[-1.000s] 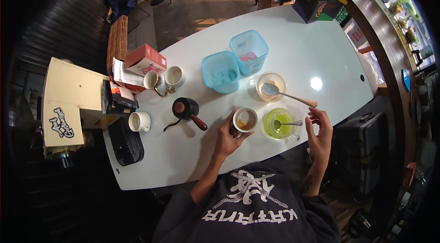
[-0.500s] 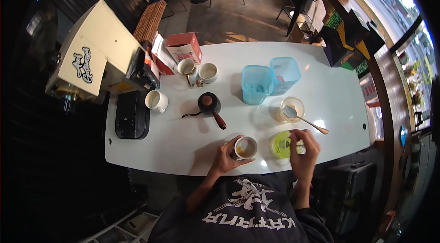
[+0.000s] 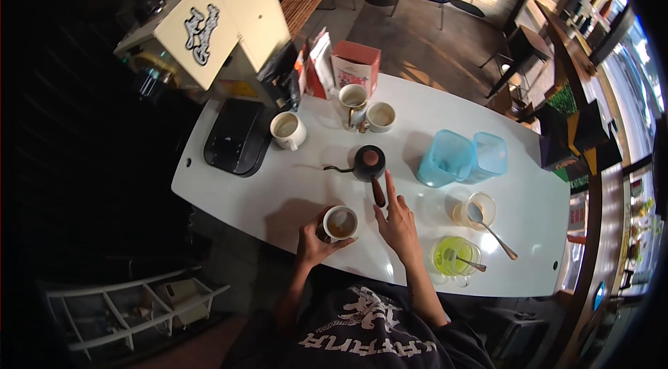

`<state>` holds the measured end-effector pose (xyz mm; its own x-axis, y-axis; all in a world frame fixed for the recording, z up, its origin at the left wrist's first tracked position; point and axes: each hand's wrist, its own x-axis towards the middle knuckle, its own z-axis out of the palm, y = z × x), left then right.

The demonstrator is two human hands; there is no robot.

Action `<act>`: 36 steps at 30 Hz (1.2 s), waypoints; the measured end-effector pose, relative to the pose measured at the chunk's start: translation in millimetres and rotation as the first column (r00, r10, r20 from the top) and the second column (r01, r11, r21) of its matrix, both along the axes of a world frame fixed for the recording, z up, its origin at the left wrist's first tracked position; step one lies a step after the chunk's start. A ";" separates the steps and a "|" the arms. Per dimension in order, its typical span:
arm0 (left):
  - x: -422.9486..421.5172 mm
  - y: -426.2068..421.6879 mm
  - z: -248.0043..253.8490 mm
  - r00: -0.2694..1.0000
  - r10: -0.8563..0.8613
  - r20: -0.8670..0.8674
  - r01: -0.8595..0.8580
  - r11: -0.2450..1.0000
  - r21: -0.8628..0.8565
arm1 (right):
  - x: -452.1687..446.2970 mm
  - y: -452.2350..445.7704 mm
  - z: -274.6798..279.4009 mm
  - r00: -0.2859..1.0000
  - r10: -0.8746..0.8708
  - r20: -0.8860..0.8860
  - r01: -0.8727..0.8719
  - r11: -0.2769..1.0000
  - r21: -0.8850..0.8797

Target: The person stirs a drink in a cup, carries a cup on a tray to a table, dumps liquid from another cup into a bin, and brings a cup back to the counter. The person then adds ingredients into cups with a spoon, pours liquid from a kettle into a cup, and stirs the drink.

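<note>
My left hand (image 3: 313, 246) is wrapped round a cup (image 3: 342, 223) near the table's front edge, with a little brownish content at its bottom. My right hand (image 3: 399, 227) is empty, fingers stretched beside the wooden handle (image 3: 378, 193) of a black gooseneck kettle (image 3: 364, 167); whether they touch it I cannot tell. To the right of this hand stands a glass cup of bright green content (image 3: 445, 255) with a spoon (image 3: 472, 264) in it. Behind that, a glass jar (image 3: 491, 206) has another spoon (image 3: 498, 240) leaning out.
Two blue translucent containers (image 3: 445, 155) stand behind the jar. Further left are several mugs (image 3: 381, 116), a red and white box (image 3: 356, 63), a black flat device (image 3: 239, 138) and a cream machine (image 3: 240, 11). All sit on or by the white table (image 3: 271, 195).
My right hand has left the spoon in the green glass and moved left to the kettle handle, opening its fingers. My left hand still holds the cup. The view has turned.
</note>
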<state>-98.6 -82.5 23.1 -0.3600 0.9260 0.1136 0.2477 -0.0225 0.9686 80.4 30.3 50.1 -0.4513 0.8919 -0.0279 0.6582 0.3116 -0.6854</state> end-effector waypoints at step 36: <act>-102.0 48.5 -28.0 0.939 -0.343 0.017 0.342 0.938 0.059 | -39.2 -5.2 12.0 0.942 -0.254 -0.220 0.284 0.952 0.114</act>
